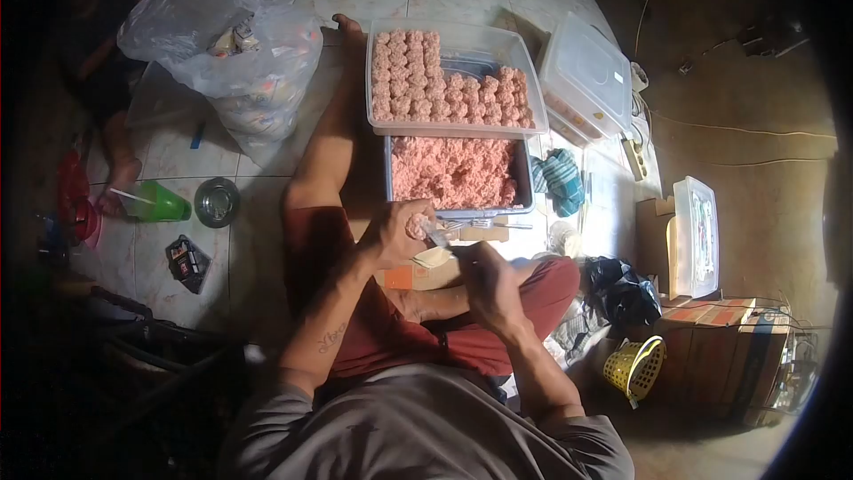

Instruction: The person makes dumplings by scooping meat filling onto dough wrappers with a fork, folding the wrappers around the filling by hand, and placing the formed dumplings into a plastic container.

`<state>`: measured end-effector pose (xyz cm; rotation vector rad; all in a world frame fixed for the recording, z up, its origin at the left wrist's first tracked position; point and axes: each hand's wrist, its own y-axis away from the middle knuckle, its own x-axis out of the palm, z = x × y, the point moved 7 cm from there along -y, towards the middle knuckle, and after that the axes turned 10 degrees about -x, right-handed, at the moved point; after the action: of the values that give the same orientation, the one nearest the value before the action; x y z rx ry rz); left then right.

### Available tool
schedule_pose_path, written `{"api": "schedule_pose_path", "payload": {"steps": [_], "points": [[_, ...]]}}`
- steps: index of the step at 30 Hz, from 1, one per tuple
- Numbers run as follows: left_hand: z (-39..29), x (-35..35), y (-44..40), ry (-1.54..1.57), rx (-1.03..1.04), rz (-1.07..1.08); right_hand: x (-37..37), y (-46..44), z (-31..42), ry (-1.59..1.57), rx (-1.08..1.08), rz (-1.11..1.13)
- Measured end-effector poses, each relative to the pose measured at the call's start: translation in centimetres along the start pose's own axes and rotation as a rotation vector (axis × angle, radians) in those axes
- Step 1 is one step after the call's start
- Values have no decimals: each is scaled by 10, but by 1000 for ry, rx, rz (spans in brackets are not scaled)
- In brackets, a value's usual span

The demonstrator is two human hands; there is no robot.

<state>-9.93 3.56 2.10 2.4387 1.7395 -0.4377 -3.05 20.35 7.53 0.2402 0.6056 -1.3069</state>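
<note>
My left hand (397, 236) is closed around a small lump of pink minced mixture (418, 226), which shows at the top of the fist. In my right hand (491, 289) is a metal utensil (437, 236), its end at the lump; whether it is a spoon or a blade I cannot make out. Just beyond my hands stands a blue-grey tub (530, 187) full of loose pink mince (453, 169). Resting over its far side, a clear plastic tray (462, 131) holds rows of shaped pink balls (409, 80), with a gap at its back right.
A lidded plastic box (586, 76) and a green checked cloth (560, 180) lie to the right. Farther right are a yellow basket (634, 368) and cardboard boxes (729, 347). Leftward are a filled plastic bag (258, 71), a green cup (165, 202) and another person's hand (114, 199).
</note>
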Motion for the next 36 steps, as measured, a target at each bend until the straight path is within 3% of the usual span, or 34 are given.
{"api": "schedule_pose_path", "payload": {"steps": [1,3,5,7,9,10,14,18,20,21,23,24,25,27,28,29,31,36], "points": [[-4,3,-3,-78,-27,-22,1,-1,2,60,-56,-28],[-7,-2,0,-50,-110,-28,-4,8,-15,-124,-6,-166],[-13,-12,6,128,24,-6,-24,6,8,26,46,-149],[-4,-12,4,129,34,-41,-27,5,14,87,-8,-134],[-7,-7,0,64,187,-88,-18,4,19,86,-63,-29],[-4,-3,1,-35,-20,-7,-13,3,17,113,-25,17],[-3,7,1,-323,62,-120,-9,0,21,149,-87,-57],[8,3,8,-412,100,-238,-7,-4,18,155,-132,-91],[22,3,8,-417,-104,-96,-14,-7,10,158,-116,-192],[19,0,9,-417,-99,-96,-17,-14,5,161,-117,-195],[31,-6,13,-393,-320,-62,-30,-43,-7,269,-152,-187],[29,-6,19,-378,-160,-103,-28,-61,-24,287,-220,-157],[20,-9,21,-374,-156,-99,-23,-79,-48,307,-290,-123],[-3,-3,24,-96,-144,192,-8,-108,-80,263,-519,-23],[-5,-3,25,-51,-81,145,4,-113,-123,369,-468,175],[-8,-1,25,-51,-77,143,-4,-114,-125,372,-472,174],[-23,-17,22,143,61,-78,-3,-121,-138,547,-314,400],[11,-11,11,42,-88,-47,-47,-89,9,323,-318,180]]}}
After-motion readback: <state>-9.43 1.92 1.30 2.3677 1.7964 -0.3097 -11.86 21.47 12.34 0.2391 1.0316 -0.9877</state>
